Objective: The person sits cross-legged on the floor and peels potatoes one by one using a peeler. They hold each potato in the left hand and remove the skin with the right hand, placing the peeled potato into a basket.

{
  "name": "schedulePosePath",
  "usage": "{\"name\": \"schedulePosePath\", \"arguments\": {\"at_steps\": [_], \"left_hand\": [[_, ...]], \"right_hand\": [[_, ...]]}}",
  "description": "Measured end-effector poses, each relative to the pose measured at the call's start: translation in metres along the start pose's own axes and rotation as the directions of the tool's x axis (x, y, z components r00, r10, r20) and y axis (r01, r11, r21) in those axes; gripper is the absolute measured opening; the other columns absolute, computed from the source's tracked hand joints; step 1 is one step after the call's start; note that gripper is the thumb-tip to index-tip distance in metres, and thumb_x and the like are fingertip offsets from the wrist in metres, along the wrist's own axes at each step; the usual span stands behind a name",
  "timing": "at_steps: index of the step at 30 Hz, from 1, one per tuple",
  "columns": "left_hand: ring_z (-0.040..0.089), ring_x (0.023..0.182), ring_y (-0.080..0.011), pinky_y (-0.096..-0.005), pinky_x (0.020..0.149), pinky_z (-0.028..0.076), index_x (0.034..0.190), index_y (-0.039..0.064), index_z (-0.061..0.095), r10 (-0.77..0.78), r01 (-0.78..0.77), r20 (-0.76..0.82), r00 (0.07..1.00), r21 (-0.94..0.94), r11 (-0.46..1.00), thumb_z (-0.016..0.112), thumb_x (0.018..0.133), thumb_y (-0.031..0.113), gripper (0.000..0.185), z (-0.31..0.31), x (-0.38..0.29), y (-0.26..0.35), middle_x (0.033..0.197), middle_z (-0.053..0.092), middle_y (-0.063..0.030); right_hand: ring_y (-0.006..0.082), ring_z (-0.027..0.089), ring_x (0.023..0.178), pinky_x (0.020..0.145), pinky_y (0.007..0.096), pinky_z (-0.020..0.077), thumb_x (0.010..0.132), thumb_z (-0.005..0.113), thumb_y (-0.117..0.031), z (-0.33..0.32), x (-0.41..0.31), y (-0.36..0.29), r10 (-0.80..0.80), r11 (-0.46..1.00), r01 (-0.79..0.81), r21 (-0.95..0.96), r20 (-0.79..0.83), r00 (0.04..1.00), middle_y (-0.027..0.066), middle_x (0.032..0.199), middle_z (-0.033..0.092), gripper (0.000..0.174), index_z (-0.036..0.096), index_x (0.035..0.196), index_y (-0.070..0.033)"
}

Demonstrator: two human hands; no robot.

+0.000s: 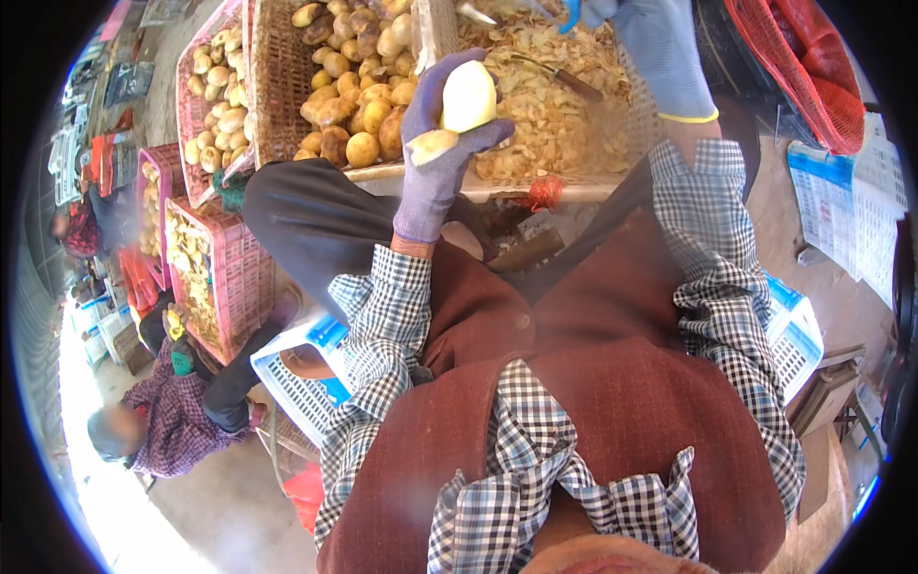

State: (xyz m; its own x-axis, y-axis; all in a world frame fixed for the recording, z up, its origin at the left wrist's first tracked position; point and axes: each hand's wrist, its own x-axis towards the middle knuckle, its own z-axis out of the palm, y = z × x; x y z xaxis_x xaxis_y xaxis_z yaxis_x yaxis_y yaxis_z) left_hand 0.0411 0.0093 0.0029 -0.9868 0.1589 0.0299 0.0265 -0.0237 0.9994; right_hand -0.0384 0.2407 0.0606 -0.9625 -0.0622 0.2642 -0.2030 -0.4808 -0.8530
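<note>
My left hand [437, 151], in a purple knit glove, holds a peeled, pale yellow potato [469, 97] upright between fingers and thumb. A pale piece, perhaps a peeling [432, 146], lies against the glove below it. My right hand [649, 50], in a blue-grey glove with a yellow cuff edge, is at the top edge, its fingers around a bright blue tool part [571, 16]; the rest of that tool is blurred or cut off. Below it, a wooden-handled tool [578, 85] with a thin metal shaft lies on a heap of peelings [531, 140] in a crate.
A crate [280, 93] of unpeeled potatoes [362, 148] stands left of the peelings. Further left are pink crates [244, 280] of potatoes and peelings, and a seated co-worker [176, 423] wearing gloves. A red mesh bag [825, 79] is at upper right, near blue-and-white crates [846, 194].
</note>
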Motion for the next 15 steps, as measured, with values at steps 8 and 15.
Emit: {"name": "schedulePosePath", "arguments": {"at_steps": [8,15], "left_hand": [[0.069,0.091,-0.0143,-0.0266,0.068,0.058,0.144,0.006,0.052,-0.164,0.164,0.015,0.986,0.018,0.986,0.079,0.083,-0.001,0.067,0.003,0.003,0.01,0.122,0.068,-0.0077],[0.068,0.106,-0.0263,-0.0381,0.075,0.062,0.155,0.012,0.037,-0.223,0.305,0.232,0.947,-0.428,0.851,0.073,0.091,0.012,0.073,0.002,0.002,0.007,0.127,0.058,-0.0135]], "right_hand": [[0.0107,0.066,0.083,0.075,0.0279,0.0539,0.094,0.076,-0.019,0.018,-0.024,0.037,0.04,0.781,0.054,-0.622,0.136,0.99,0.0063,0.097,0.073,0.035,0.066,0.121,0.001],[0.0114,0.064,0.092,0.084,0.0311,0.0534,0.095,0.073,-0.02,0.023,-0.033,0.04,0.259,0.667,-0.048,-0.743,0.171,0.95,0.0089,0.101,0.072,0.041,0.064,0.131,-0.003]]}}
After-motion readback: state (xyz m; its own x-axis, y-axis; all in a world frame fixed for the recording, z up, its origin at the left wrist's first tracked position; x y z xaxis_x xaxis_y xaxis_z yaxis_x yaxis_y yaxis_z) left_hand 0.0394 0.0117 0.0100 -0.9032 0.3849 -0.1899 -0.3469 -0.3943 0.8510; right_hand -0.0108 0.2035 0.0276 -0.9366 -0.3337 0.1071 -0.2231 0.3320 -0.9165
